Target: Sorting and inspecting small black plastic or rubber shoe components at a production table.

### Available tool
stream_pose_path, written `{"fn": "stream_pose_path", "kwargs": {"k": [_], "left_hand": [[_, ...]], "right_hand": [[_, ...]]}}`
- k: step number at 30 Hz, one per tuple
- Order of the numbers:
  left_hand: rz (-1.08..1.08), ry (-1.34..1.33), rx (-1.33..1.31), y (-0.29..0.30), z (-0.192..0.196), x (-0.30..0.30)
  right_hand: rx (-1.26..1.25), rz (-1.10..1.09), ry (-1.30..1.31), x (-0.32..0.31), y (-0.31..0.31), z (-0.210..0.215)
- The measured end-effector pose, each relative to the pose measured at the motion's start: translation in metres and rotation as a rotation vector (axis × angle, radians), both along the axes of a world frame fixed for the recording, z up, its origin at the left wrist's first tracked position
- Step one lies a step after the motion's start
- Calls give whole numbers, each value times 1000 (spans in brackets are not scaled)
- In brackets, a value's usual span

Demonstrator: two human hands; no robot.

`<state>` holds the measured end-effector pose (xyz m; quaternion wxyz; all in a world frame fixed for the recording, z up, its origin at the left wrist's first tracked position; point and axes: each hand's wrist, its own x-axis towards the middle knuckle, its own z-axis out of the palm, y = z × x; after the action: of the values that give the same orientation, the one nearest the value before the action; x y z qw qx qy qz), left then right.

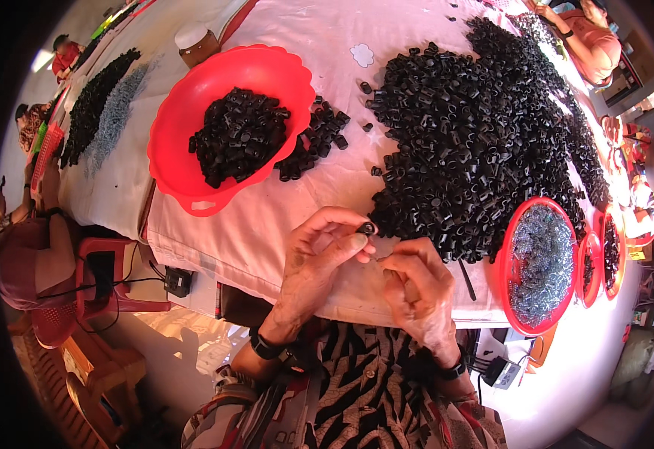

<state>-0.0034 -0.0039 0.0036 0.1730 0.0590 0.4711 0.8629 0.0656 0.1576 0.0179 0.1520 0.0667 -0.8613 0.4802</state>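
Part (368, 227), small and black, pinched in the left hand (316, 251) above the pink-covered worktop (230, 247).
The right hand (423, 288) curls just beside it, whether holding something tiny I cannot tell; a black pile (462, 142) lies beyond.

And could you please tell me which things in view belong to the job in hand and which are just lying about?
Likely in use:
- black piece in the left hand
- loose black pile
- red bowl of black pieces
- silvery bits in a red basin

Probably just there:
- lidded jar
- red chair
- black box with cable
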Motion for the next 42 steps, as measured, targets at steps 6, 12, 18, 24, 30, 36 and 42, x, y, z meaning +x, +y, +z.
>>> {"fn": "stream_pose_path", "kwargs": {"k": [6,12,18,24,30,36,42], "left_hand": [[-155,-5,167,18,-4,1],[-204,-12,-19,16,-3,2],[-231,-34,-14,15,0,3],[-258,-47,19,15,0,4],[-264,-19,2,17,-1,4],[-241,-29,20,19,-2,6],[-233,-25,-23,17,-4,7]], "right_hand": [[-576,-64,29,-2,17,7],[-823,-8,-106,-4,27,20],[-634,-129,-10,-9,17,19],[-680,-47,-75,-6,17,18],[-588,-103,-74,-7,14,19],[-251,-173,135,-11,8,15],[-100,-143,105,-12,11,24]]}}
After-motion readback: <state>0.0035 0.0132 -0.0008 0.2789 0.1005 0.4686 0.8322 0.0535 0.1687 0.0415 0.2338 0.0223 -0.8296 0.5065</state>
